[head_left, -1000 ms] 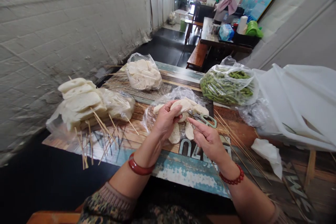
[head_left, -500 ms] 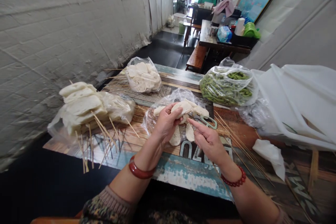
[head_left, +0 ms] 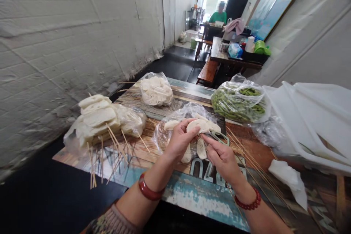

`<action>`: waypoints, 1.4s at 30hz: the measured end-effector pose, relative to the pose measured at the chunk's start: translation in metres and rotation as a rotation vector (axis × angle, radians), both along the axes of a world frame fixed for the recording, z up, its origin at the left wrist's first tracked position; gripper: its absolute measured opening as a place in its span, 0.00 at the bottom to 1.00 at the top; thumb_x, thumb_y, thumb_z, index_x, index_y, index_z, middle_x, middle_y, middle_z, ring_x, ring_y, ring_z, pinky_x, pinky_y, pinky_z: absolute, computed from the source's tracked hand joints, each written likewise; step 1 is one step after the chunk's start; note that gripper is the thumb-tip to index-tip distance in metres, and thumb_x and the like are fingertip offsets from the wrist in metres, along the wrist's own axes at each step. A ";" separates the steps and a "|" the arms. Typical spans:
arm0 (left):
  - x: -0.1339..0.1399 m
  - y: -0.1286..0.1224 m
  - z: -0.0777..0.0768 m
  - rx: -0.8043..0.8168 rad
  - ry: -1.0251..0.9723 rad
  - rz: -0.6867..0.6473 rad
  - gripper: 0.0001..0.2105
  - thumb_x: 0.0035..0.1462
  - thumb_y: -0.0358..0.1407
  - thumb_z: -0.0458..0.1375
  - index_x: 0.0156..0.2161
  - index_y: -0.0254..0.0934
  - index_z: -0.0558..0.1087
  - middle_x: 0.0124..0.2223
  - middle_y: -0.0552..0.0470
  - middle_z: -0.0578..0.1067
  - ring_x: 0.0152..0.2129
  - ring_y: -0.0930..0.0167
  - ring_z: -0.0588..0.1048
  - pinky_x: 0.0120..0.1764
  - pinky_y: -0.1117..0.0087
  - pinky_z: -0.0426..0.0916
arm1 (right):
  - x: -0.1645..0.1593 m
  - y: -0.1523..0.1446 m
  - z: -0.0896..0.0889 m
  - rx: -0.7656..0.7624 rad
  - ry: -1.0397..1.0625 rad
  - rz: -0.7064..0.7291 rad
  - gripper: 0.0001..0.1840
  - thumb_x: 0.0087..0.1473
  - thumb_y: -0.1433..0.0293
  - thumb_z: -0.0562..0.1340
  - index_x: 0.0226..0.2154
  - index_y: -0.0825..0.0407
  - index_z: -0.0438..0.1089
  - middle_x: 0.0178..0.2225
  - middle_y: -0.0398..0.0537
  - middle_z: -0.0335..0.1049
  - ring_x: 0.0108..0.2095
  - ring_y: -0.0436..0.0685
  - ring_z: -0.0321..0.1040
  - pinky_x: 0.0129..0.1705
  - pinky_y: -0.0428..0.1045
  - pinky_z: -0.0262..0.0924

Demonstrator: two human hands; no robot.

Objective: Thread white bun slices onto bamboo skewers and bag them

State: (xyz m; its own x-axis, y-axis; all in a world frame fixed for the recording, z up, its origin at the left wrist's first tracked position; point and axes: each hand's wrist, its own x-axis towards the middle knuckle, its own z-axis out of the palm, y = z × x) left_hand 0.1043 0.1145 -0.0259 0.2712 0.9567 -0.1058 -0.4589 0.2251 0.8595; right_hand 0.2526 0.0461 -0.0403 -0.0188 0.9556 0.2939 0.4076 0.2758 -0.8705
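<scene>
My left hand [head_left: 182, 137] is closed on a pale oval slice [head_left: 197, 125], the thumb on top; whether it is bread or another food I cannot tell. My right hand [head_left: 221, 157] is closed in a pinch at the slice's right edge. A thin bamboo skewer [head_left: 235, 201] runs out below that palm, mostly hidden by the hand. Just beyond the right fingers lie scissors with green handles [head_left: 223, 138]. More pale slices [head_left: 201, 148] lie under and around the hands, on a clear plastic bag [head_left: 161, 137].
Skewered slices [head_left: 100, 117] are stacked at the left, sticks jutting over the table edge. Behind are a bag of white slices [head_left: 156, 89] and a bag of green food [head_left: 238, 102]. White plastic trays [head_left: 309, 117], loose skewers [head_left: 257, 164] and crumpled tissue [head_left: 289, 179] lie right. A person [head_left: 218, 16] sits far back.
The view has tilted up, so the table sits lower in the picture. My right index finger, stretched out before, is now bent in against the slice's edge. My left hand keeps its slice.
</scene>
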 end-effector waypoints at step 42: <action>-0.018 -0.024 0.029 0.205 0.147 -0.241 0.12 0.49 0.39 0.65 0.40 0.40 0.83 0.35 0.48 0.82 0.30 0.66 0.76 0.33 0.71 0.68 | -0.003 -0.032 0.007 0.195 -0.485 -0.343 0.23 0.61 0.53 0.56 0.25 0.48 0.75 0.15 0.44 0.66 0.15 0.53 0.61 0.23 0.48 0.62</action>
